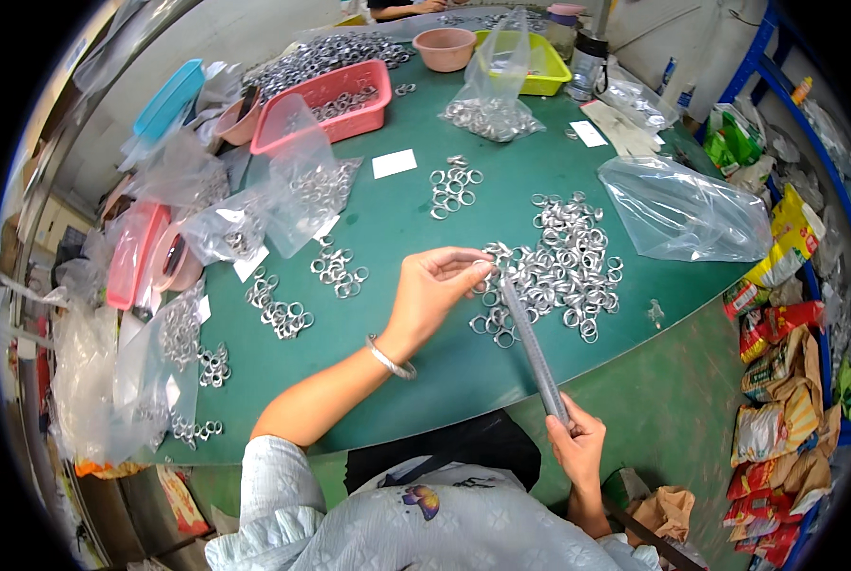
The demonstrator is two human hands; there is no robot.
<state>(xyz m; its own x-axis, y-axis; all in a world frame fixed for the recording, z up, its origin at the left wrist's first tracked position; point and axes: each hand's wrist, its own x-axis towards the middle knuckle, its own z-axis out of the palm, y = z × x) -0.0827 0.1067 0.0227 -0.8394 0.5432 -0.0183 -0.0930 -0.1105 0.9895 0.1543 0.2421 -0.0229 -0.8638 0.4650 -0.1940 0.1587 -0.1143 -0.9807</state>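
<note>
My right hand (577, 445) grips the lower end of a long stack of silver metal rings on a rod (532, 344), which slants up and left over the green table (397, 219). My left hand (432, 285) pinches a silver ring (483, 274) at the rod's top end, fingers closed on it. A silver bracelet sits on that wrist. Just beyond the rod's tip lies a big loose pile of silver rings (568, 262). Smaller clusters of rings (338, 271) lie to the left of my left hand.
Clear plastic bags, some holding rings, lie at left (292, 195), back (495, 95) and right (682, 214). A pink basket (325, 105), yellow basket (539, 62) and pink bowl (444, 48) stand at the back. Snack packets (777, 381) fill blue shelves at right. Another person's arm (408, 9) shows at the far edge.
</note>
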